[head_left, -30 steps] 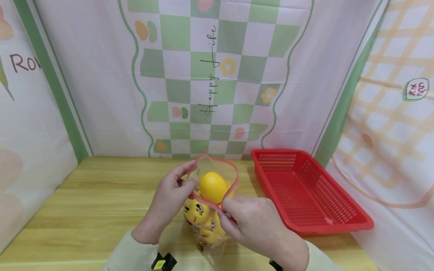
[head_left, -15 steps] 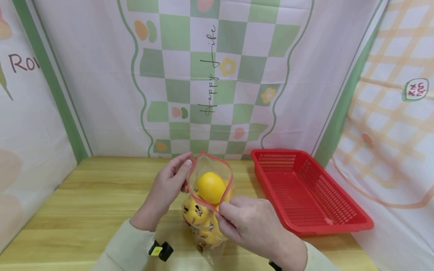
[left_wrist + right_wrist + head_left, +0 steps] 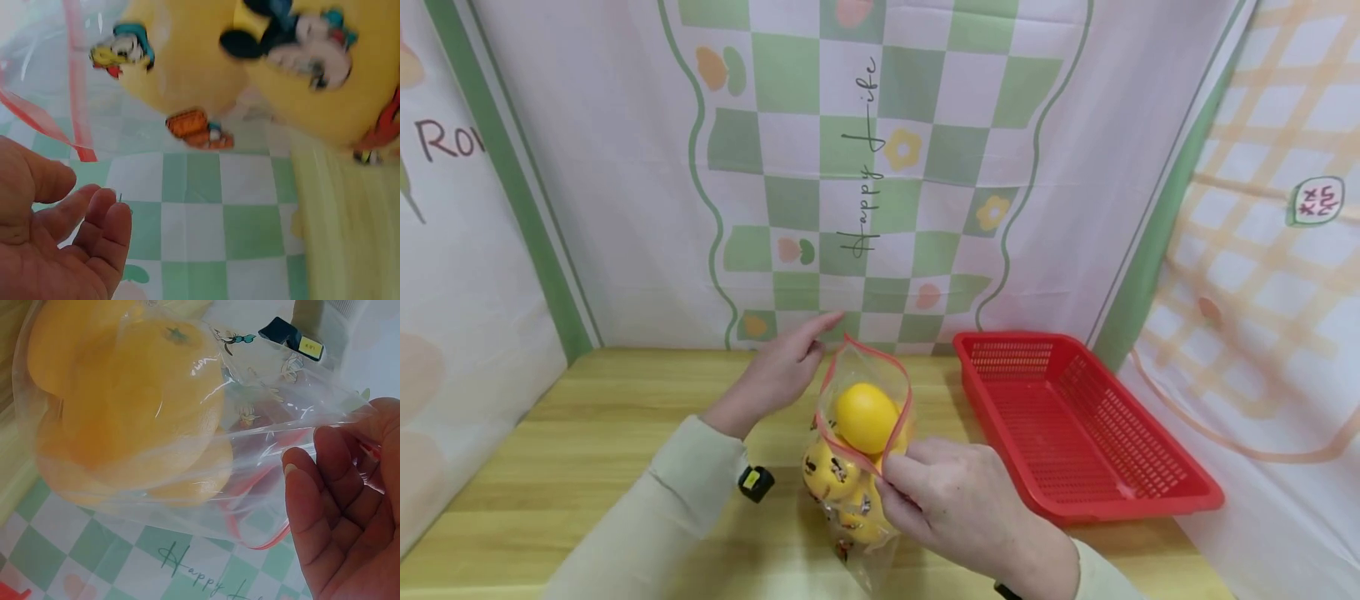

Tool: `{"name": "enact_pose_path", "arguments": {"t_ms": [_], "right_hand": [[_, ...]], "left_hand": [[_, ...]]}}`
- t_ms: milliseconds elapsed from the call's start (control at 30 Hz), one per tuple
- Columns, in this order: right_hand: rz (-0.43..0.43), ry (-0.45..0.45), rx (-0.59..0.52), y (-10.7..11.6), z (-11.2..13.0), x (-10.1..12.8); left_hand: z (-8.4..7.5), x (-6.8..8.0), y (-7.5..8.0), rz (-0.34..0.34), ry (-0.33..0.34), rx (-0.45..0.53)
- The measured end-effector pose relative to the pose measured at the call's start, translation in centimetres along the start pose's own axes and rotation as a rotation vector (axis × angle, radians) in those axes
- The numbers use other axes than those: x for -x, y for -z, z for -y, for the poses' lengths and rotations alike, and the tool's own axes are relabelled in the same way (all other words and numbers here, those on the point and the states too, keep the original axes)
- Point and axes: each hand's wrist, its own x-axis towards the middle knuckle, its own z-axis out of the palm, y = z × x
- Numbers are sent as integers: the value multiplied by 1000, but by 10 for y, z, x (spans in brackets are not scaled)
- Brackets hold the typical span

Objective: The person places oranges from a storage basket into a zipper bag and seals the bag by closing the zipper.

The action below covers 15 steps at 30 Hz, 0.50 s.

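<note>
A clear zip bag with a red rim and cartoon prints stands on the table, its mouth gaping. Several oranges fill it, one sitting high near the mouth; the right wrist view shows a green stem end on an orange. My right hand pinches the near right edge of the bag's mouth between thumb and fingers. My left hand is off to the left of the rim, holding nothing. In the left wrist view, the left hand's loosely bent fingers are apart from the red rim.
A red plastic basket with perforated sides stands to the right, close beyond my right hand. The wooden table runs back to a checkered green and white cloth, with printed cloths on both sides.
My left hand has let go of the bag's left edge and moved away to the upper left. The right hand keeps its pinch, and the bag's mouth has shifted slightly left.
</note>
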Motion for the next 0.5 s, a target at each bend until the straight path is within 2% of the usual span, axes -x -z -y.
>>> {"name": "enact_pose_path", "arguments": {"t_ms": [167,267,367,500], "right_hand": [[-3,3,-1,0,0,1],[6,-1,-4,1,0,2],[18,-9,-17,2,0,2],[36,-27,-40,4,0,3]], "left_hand": [[-1,-12,1,41,-149,-129],[-2,-15,2,52,-215,-184],[-3,-16,3,61,-225,-215],[-2,-16,4,69,-190,-206]]}}
